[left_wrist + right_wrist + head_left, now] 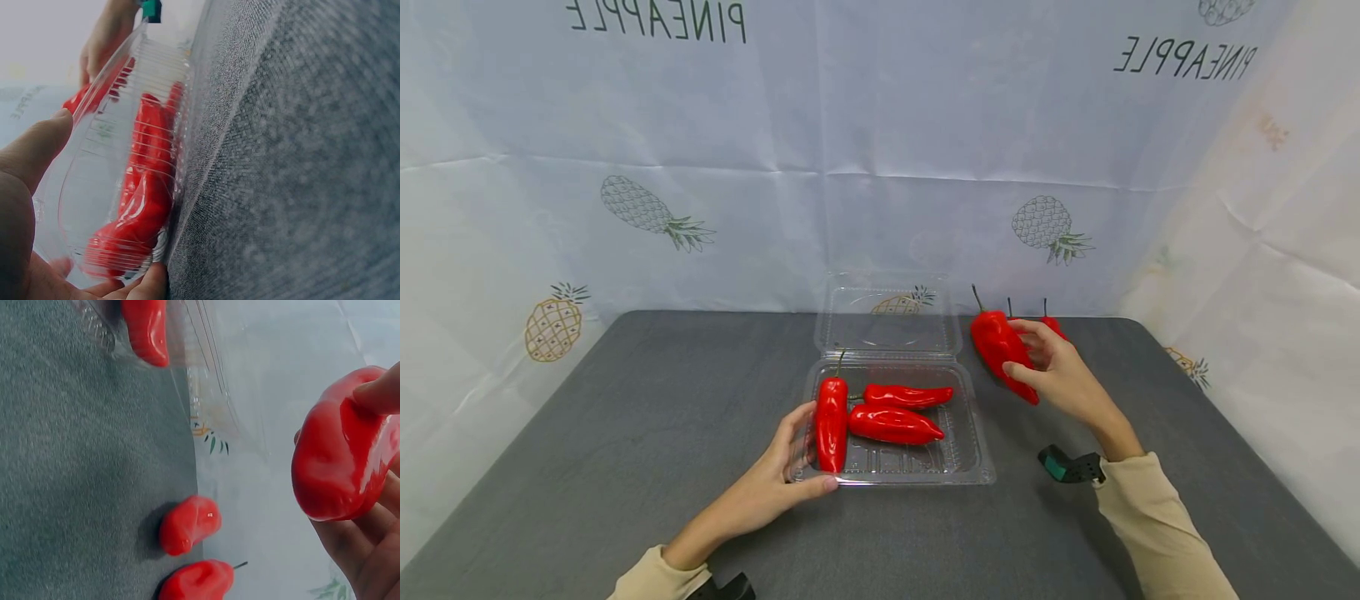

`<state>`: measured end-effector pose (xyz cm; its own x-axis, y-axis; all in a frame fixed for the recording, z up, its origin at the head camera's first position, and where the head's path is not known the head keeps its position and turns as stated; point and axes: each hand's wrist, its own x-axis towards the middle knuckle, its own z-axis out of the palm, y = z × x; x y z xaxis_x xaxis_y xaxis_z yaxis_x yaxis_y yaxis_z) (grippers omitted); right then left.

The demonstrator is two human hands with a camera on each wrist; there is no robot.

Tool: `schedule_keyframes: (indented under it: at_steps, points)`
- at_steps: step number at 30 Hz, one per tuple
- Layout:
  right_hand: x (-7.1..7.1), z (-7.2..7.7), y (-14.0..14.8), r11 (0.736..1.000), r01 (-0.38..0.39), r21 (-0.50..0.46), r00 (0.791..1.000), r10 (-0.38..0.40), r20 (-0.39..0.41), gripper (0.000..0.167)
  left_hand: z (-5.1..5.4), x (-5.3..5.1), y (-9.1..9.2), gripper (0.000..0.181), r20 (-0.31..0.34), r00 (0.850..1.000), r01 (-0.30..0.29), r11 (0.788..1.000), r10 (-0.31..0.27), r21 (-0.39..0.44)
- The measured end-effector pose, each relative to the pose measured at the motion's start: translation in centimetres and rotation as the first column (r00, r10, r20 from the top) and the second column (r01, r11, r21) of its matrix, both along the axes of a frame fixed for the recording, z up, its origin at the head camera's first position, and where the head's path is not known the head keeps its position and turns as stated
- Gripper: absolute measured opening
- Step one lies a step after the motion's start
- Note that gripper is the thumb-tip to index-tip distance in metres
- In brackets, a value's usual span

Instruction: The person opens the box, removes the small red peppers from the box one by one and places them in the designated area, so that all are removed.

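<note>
A clear plastic clamshell box (973, 467) lies with its lid (887, 329) raised at the back. Inside it are a red pepper (831, 425) standing lengthwise at the left and two more, an upper pepper (910, 396) and a lower pepper (895, 424), lying crosswise. My left hand (775, 475) grips the box's left side, thumb on the front rim and fingers along the wall. To the right of the box, my right hand (1060, 375) holds another red pepper (340, 450) above the table, between thumb and fingers.
Behind my right hand, further red peppers lie on the grey table near its back edge; the right wrist view shows one pepper (189, 525) and a second pepper (199, 582) beside it. A pineapple-print cloth (880, 108) hangs behind the table (700, 400).
</note>
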<state>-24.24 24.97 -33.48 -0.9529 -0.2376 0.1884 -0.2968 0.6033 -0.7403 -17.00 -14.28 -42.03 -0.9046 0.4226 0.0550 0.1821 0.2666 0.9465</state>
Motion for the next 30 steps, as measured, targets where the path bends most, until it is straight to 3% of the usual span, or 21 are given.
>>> schedule_keyframes:
  at_steps: [12,30]
  points:
    - [-0.6,-0.3,1.4,0.999,-0.023,-0.031,1.000,0.023,-0.006,0.062,0.0,0.0,0.0,0.093,-0.005,1.000,0.000,1.000,0.000,-0.002]
    - [-0.9,-0.3,3.8,0.990,0.136,0.046,0.990,-0.135,-0.029,0.065,-0.1,-0.1,0.0,0.093,0.006,1.000,-0.006,1.000,0.006,-0.004]
